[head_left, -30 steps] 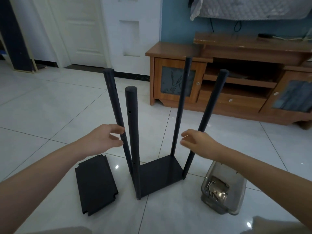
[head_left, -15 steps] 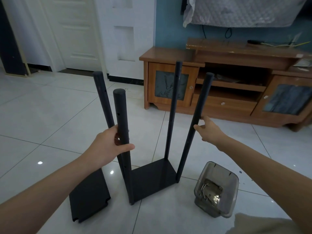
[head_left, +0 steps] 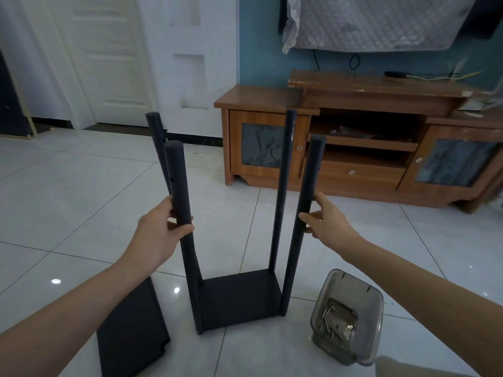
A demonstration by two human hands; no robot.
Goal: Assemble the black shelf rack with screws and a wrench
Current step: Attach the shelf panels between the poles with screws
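The black metal shelf rack point(head_left: 239, 300) stands on the white tiled floor point(head_left: 81, 200). Its four round poles stick up from the bottom shelf.

A second ago both hands were only reaching for it. Now the left hand point(head_left: 158, 229) has closed around the near left pole point(head_left: 179, 191). Its grip is tight, with fingers and thumb curled right round. The right hand point(head_left: 329, 221) has come up to the near right pole point(head_left: 310, 180). Its thumb lies in front and its fingers go behind, so this grip is looser.

I think the person now has the rack steady and can lift or turn it.

A flat black shelf board point(head_left: 130, 336) lies on the floor to the left, not yet put on. A clear plastic tub point(head_left: 373, 308) to the right holds silver screws point(head_left: 330, 319). I cannot pick out a wrench.
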